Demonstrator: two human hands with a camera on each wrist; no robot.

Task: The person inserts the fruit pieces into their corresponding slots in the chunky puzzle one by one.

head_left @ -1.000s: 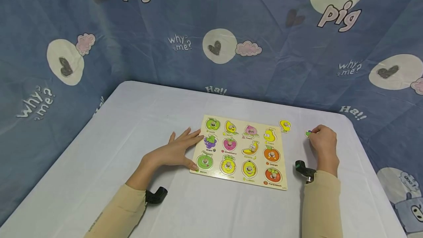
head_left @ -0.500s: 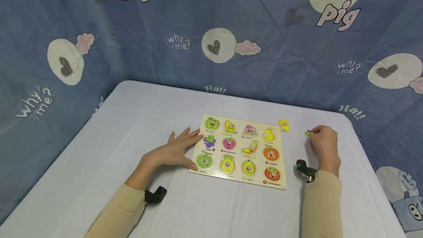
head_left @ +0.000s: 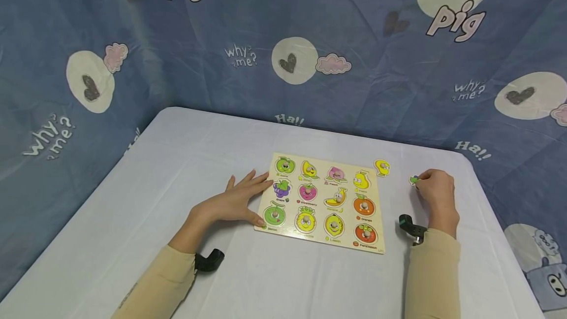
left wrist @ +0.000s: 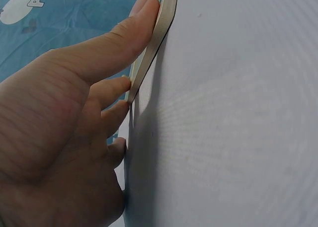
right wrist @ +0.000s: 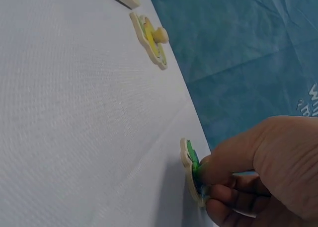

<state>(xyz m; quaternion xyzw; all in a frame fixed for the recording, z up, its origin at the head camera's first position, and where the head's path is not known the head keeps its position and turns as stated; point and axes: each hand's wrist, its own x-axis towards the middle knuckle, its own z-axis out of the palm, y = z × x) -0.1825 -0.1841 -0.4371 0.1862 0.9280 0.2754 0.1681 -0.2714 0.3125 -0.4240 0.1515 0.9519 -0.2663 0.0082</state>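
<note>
My left hand [head_left: 241, 201] rests at the left edge of a wooden fruit puzzle board [head_left: 320, 220], fingers spread. In the left wrist view the thumb [left wrist: 124, 43] lies on the board's rim and some fingertips touch its side. Off the board's right side, my right hand [head_left: 438, 193] pinches a small puzzle piece [right wrist: 190, 157] printed green and blue-purple. That piece is on or just over the white cloth; part of it is hidden by the fingers. A yellow puzzle piece [head_left: 382, 168] with a knob lies by the board's upper right corner.
Several fruit pictures, such as a persimmon [head_left: 365, 234] and an apple [head_left: 285, 165], fill the board, many with knobs. A white cloth [head_left: 212, 137] covers the table. A blue printed curtain [head_left: 248, 9] hangs behind it.
The right hand has shifted very slightly toward the right and the person, fingers still on the green and blue-purple puzzle piece. The left hand and the board stay in place.
</note>
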